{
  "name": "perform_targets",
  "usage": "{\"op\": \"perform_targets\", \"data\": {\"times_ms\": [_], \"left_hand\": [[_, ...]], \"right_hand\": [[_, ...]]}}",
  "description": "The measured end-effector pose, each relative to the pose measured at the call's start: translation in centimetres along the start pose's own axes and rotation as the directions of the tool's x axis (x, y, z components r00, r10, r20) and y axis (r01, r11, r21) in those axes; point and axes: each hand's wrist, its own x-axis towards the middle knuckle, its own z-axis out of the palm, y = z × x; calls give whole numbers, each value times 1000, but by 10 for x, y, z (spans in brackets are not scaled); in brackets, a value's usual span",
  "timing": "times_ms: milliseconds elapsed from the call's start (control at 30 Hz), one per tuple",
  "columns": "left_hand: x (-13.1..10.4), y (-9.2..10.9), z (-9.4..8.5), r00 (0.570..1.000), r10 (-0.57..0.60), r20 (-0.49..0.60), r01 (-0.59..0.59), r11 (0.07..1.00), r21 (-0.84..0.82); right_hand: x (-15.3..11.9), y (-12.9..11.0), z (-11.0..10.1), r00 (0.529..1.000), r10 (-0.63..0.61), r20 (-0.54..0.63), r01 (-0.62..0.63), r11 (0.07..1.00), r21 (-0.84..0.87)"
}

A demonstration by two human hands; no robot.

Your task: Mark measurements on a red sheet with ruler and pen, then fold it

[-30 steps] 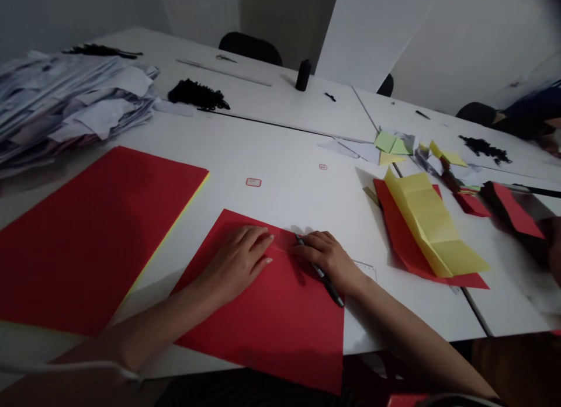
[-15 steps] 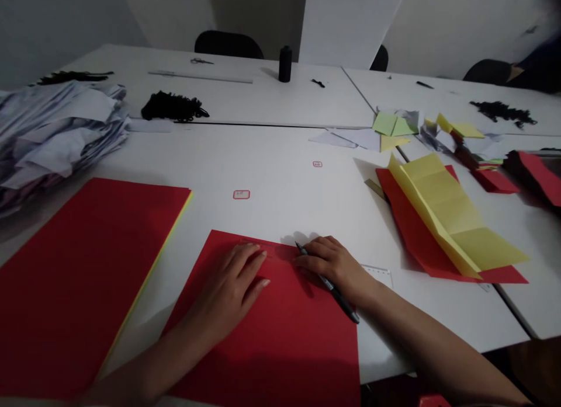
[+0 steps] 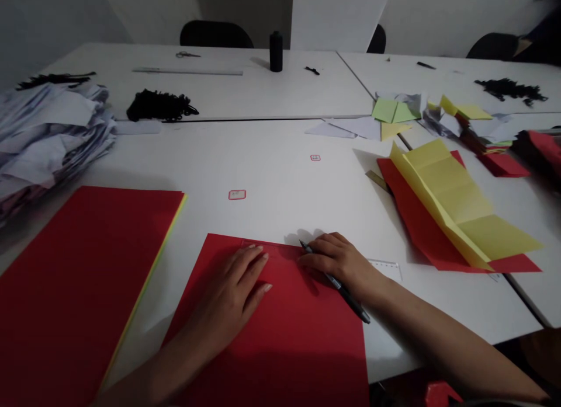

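At six o'clock, red sheet [image 3: 302, 337] lies under both hands: left hand [image 3: 232, 299] spread flat, gripping nothing visible; right hand [image 3: 339, 264] closed round pen [image 3: 357, 307], tip near sheet's far edge. Clear ruler [image 3: 389, 269] pokes out at four o'clock. View levelled; hands barely shifted, so work apparently holds its spot.

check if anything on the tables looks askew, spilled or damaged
On the right, a creased yellow paper sheet lies askew, partly raised over a red paper sheet. At far left, the white paper heap looks untidy, its sheets jutting unevenly. Nothing looks spilled.
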Motion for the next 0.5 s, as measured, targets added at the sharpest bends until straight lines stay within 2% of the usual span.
{"op": "perform_targets", "data": {"times_ms": [500], "left_hand": [[-3, 0, 2, 999, -46, -26, 46, 999, -3]], "right_hand": [[0, -2, 2, 1000, -10, -2, 10, 1000, 17]]}}
